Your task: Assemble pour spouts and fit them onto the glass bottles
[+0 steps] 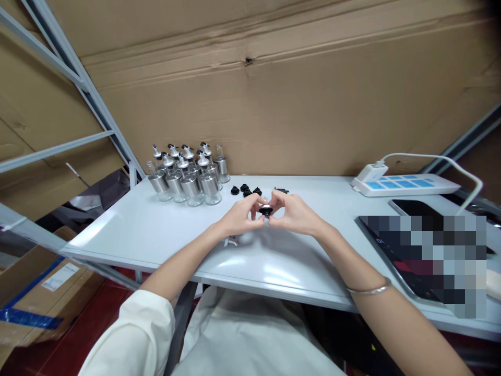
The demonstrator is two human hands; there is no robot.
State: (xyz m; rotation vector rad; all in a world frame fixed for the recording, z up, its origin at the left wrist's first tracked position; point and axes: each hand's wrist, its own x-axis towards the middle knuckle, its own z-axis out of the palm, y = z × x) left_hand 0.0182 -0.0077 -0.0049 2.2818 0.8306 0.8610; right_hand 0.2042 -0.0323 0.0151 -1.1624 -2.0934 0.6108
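Above the front middle of the table, my left hand point(243, 214) and my right hand point(293, 213) pinch a small pour spout point(266, 210) between them. It has a silver upper part and a black, ridged stopper pointing down. Fingers of both hands are closed round its sides and partly hide it. Just behind my hands lie several black stoppers point(245, 189) and a small group of black pieces point(281, 190). Under my left wrist is a small silver-white piece point(231, 240), mostly covered, whose kind I cannot make out.
Several glass bottles point(191, 188) with steel sleeves stand at the back left, most topped with spouts. A power strip point(407, 184) with a white charger point(371, 172) and a cable lies back right. Nearby are a phone point(415, 208) and a dark, partly blurred device point(391, 256). Cardboard point(297, 115) backs the table.
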